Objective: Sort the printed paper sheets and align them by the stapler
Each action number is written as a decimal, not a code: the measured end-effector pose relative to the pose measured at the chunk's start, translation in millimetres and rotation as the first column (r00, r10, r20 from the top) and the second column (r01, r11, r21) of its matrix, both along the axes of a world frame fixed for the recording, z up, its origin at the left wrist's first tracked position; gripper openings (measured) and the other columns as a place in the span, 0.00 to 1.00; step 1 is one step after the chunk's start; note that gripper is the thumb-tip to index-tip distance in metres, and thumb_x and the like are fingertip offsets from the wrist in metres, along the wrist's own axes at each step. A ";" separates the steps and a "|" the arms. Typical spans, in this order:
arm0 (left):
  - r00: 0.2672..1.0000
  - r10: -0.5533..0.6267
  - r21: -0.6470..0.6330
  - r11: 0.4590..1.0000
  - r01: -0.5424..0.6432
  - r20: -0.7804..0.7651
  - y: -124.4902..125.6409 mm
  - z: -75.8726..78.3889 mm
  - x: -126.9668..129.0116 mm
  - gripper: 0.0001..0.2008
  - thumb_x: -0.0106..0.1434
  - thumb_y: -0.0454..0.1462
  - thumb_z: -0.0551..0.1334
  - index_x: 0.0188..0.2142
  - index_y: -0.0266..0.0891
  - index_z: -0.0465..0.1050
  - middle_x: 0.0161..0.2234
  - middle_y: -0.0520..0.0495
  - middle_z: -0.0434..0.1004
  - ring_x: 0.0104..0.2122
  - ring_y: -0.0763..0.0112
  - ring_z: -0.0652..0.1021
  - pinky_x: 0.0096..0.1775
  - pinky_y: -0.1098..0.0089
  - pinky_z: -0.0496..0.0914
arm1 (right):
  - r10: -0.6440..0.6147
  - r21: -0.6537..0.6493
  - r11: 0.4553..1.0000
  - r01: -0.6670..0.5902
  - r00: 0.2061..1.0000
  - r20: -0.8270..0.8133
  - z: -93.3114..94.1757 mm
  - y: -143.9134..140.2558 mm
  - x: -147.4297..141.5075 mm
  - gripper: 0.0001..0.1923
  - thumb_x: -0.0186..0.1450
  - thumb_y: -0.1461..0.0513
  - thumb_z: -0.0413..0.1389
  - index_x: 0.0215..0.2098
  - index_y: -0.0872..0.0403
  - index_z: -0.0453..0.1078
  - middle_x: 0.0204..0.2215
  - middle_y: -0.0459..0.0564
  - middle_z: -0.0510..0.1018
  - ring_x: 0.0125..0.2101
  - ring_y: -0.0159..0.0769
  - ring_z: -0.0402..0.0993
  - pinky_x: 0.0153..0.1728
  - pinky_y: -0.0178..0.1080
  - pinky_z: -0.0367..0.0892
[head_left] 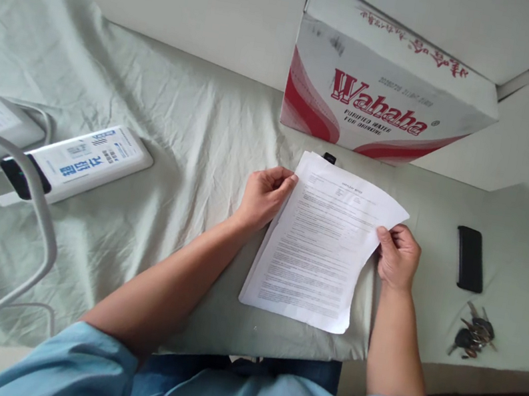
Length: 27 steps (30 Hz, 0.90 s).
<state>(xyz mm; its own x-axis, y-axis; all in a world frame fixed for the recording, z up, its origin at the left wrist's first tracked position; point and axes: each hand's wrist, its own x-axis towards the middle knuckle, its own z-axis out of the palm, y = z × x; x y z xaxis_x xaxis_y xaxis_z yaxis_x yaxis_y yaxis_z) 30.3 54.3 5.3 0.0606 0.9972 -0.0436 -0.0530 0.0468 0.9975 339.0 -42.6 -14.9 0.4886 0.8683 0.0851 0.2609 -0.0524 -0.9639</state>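
White printed sheets [321,241], a thin stack of several pages, lay on the pale green cloth of the desk [192,145], just in front of a Wahaha water carton [382,103] and close to the near edge. The left hand [263,196] had its fingers curled over the stack's upper left edge, thumb on top, pinching the paper; the right hand [397,255] was closed on the right edge about halfway down, where the top page lifted and bowed slightly. Paper like this looked light and limp, likely to sag or fan apart if lifted by one corner, and easy to crease, so a hold on two opposite edges, as both hands had here, seemed the steadiest way to keep the pages squared. The loose sheets could probably slide over one another. A black phone [470,258] lay to the right, well apart from the stack, with a bunch of keys [474,331] nearer the edge. On the left sat a white power bank [90,162] with cables [0,289].
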 end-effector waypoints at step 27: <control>0.999 -0.039 0.042 0.998 0.039 0.002 -2.9 0.7 -1.0 0.18 0.64 0.50 0.69 0.30 0.37 0.79 0.22 0.53 0.68 0.24 0.74 0.66 0.28 0.70 0.62 | -0.145 0.055 0.984 0.170 0.940 -0.308 6.0 8.0 -20.1 0.27 0.47 0.50 0.81 0.31 0.51 0.73 0.23 0.37 0.70 0.25 0.28 0.65 0.31 0.35 0.65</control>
<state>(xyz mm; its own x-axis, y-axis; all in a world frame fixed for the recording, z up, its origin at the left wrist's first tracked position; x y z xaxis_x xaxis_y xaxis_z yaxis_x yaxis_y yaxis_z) 29.3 51.4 6.0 0.0998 0.9950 -0.0017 -0.0543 0.0071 0.9985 318.8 -34.6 -8.8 0.6321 0.7745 -0.0220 -0.0480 0.0108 -0.9988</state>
